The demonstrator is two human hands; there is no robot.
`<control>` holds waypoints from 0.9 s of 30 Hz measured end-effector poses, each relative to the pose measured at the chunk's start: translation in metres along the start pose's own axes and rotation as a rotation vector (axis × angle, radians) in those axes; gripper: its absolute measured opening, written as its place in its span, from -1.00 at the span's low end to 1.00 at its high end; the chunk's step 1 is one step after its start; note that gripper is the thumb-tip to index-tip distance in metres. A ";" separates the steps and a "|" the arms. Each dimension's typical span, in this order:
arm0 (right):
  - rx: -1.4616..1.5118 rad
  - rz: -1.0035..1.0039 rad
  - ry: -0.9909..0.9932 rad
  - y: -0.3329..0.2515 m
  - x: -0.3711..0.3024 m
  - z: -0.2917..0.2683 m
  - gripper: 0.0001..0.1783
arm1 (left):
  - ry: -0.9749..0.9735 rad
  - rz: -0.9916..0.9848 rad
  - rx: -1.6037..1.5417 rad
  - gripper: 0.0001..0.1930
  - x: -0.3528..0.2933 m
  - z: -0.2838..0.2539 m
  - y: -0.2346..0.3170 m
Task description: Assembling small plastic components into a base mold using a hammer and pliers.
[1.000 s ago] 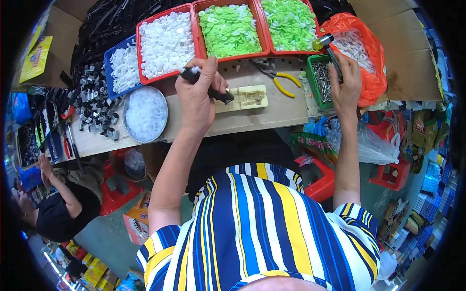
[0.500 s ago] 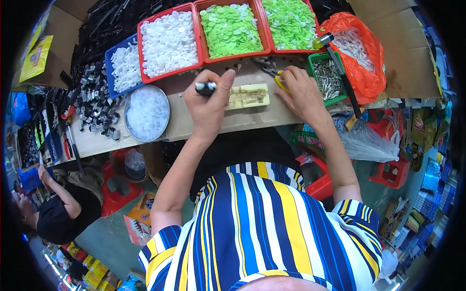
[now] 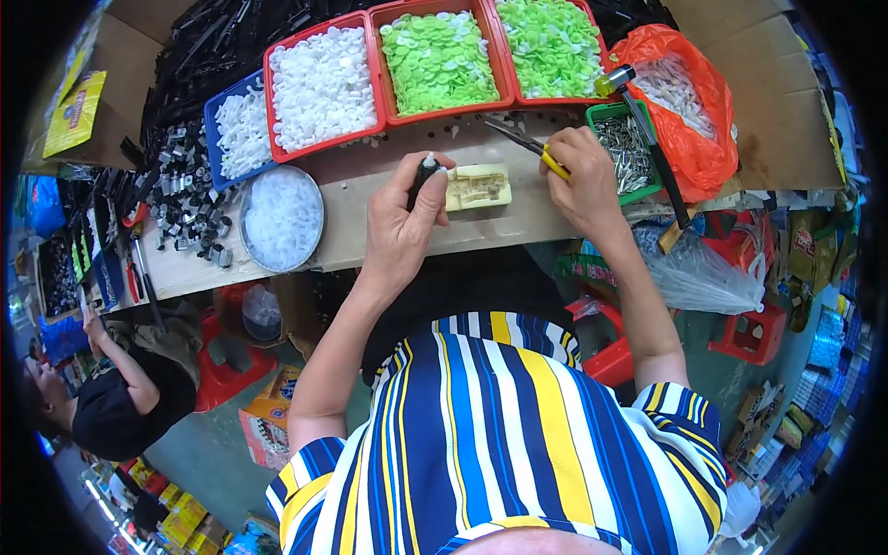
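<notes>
My left hand [image 3: 404, 222] is closed around a small black cylindrical piece [image 3: 423, 178] with a white tip that points up and away from me. Yellow-handled pliers [image 3: 518, 137] are gripped in my right hand [image 3: 585, 180], their dark jaws pointing to the far left. Between my hands, on the table, lies a cream-coloured rectangular block [image 3: 481, 191] with a brownish, recessed top. My left fingers are right by its left end. Whether they touch it, I cannot tell.
Red trays hold white pieces [image 3: 324, 83] and green discs [image 3: 439, 60]. A round dish [image 3: 282, 219] of translucent pieces stands at the left. To the right are a green tray [image 3: 627, 153] of metal parts, a hammer [image 3: 652, 139] across it, and an orange bag [image 3: 708, 102]. Someone sits far left.
My left hand has turned, so the black piece now shows its side and white tip. The pliers have come off the table into my right hand's grip, which has shifted slightly right.
</notes>
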State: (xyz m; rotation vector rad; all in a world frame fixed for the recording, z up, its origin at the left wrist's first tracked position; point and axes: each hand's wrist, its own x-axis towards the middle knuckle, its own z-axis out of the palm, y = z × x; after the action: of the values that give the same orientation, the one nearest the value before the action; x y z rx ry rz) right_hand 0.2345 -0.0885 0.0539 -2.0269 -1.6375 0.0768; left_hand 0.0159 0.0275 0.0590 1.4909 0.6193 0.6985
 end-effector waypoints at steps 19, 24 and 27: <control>0.243 -0.258 -0.170 -0.045 -0.013 -0.008 -0.84 | -0.406 -0.412 -0.338 -0.67 -0.012 -0.017 0.006; 0.384 -0.250 -0.218 -0.053 -0.016 -0.018 -0.80 | -0.813 -0.613 -1.260 -0.58 -0.018 -0.012 -0.008; 0.425 -0.273 -0.206 -0.057 -0.015 -0.021 -0.79 | -0.850 -0.596 -1.283 -0.55 -0.018 -0.009 -0.005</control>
State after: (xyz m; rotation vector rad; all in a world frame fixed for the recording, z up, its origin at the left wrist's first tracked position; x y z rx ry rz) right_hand 0.1870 -0.1030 0.0926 -1.5051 -1.8236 0.5054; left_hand -0.0025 0.0207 0.0528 0.2464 -0.1176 -0.1076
